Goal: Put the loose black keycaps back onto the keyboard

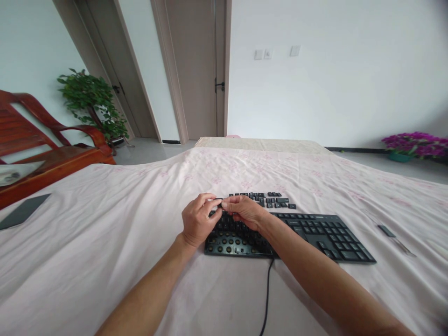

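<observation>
A black keyboard (325, 238) lies on the cloth, its lower left part stripped of keycaps so the round sockets show. Over its upper left corner, my left hand (200, 217) and my right hand (247, 212) meet at the fingertips. Between them is a small black keycap (220, 202), mostly covered by the fingers. Both hands are closed in a pinch around it. Loose black keycaps (276, 201) stand in rows just behind the keyboard, partly hidden by my right hand.
A pale pink flowered cloth (140, 224) covers the table. To the right lies a keycap puller (387, 231) with wire prongs. The keyboard's cable (268, 294) runs toward me. A dark flat phone-like slab (24, 211) lies at the left edge, near a wooden chair (52, 130).
</observation>
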### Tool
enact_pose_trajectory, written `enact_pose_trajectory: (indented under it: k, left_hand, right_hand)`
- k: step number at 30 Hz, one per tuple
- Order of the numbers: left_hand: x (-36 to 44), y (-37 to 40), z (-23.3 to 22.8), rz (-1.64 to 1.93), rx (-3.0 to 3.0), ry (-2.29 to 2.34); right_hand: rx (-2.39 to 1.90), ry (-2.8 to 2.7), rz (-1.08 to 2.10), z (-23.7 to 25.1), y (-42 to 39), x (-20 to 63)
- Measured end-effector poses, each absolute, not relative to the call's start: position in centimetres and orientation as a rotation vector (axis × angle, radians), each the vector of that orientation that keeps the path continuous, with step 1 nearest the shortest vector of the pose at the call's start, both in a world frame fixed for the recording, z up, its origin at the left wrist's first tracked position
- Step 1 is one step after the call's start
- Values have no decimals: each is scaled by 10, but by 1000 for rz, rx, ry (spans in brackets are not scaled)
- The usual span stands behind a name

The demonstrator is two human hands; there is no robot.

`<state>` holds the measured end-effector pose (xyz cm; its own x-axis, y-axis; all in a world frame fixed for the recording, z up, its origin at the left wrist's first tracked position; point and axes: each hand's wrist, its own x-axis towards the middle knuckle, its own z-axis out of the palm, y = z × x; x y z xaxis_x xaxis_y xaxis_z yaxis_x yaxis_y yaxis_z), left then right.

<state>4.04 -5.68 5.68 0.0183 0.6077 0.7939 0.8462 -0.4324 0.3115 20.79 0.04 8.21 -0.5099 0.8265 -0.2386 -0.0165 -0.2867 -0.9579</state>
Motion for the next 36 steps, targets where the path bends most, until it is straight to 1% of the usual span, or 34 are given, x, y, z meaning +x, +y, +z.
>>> enact_pose_trajectory:
  k: [4, 9, 13, 17, 20, 23, 29, 36]
  left_hand:
    - [41, -58, 57, -1328, -2056, -1468]
    - [28, -53, 55, -1373, -2194, -1535]
    - [12, -41, 42, -1464, -2118, -1849]
    - [4, -31, 24, -1417, -2113, -2158]
    - [3, -29, 17, -1415, -2208, -2231]
    - [4, -29, 16, -1388, -2276, -2222]
    - [3, -29, 18, -1321, -2306, -2191]
    - [4, -29, 17, -1296, -2310, -2177]
  right_hand:
    - [-1035, -1437, 1765, 82, -3, 209]
    - [-1120, -1607, 1531, 83, -5, 224]
    - [-1169, -1936, 1140, 77, -17, 238]
    - [-1138, -2276, 646, 69, -41, 239]
    - [-1111, -2391, 368, 66, -55, 233]
    - [-1085, -2486, 177, 66, -62, 225]
    - [-1039, -2590, -61, 64, -66, 218]
    - [-1014, -2664, -157, 62, -68, 213]
